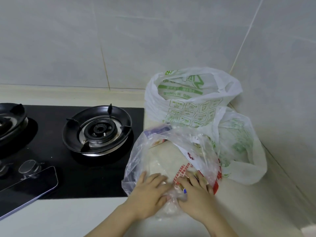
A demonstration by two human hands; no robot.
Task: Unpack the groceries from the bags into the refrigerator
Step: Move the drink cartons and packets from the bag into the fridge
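A clear plastic bag with red print lies on the pale counter, a purple-and-red box showing through its far end. My left hand and my right hand both lie on the bag's near end, with their thumbs pinching the bunched plastic between them. Behind it stands a white bag with green print, its mouth open. A second white and green bag slumps to the right of the clear one. No refrigerator is in view.
A black gas hob with two burners fills the left, the nearer burner close to the clear bag. A phone lies on the hob's front edge. Tiled walls close in behind and on the right.
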